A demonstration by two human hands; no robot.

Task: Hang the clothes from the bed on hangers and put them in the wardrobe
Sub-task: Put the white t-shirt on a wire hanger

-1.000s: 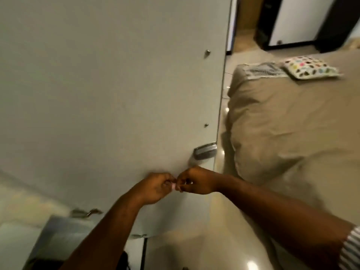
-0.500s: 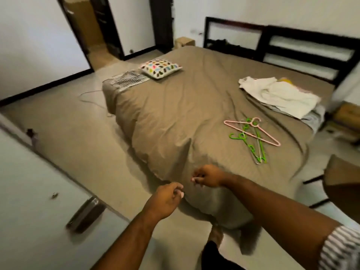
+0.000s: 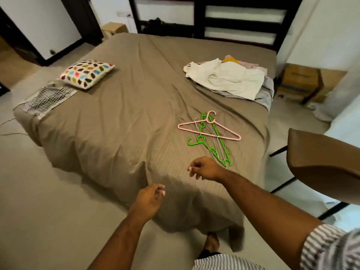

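A pile of clothes (image 3: 231, 78), mostly white with pink, yellow and grey pieces, lies on the far right of the bed (image 3: 126, 117), which has a brown cover. Closer to me lies a heap of hangers: a pink hanger (image 3: 209, 131) on top of green hangers (image 3: 211, 147) and thin wire ones. My right hand (image 3: 204, 168) hovers over the bed's near edge, just short of the hangers, fingers loosely curled, holding nothing. My left hand (image 3: 150, 199) hangs lower over the bed's corner, also loosely curled and empty. The wardrobe is out of view.
A spotted pillow (image 3: 86, 73) and a striped cloth (image 3: 46, 98) lie on the bed's left side. A brown chair (image 3: 323, 164) stands at the right. Cardboard boxes (image 3: 300, 82) sit beyond the bed by the wall. My bare foot (image 3: 212, 242) is on the floor.
My view swung from the white wardrobe door to the bed. My hands, together at the door before, have parted and moved over the bed's near edge.
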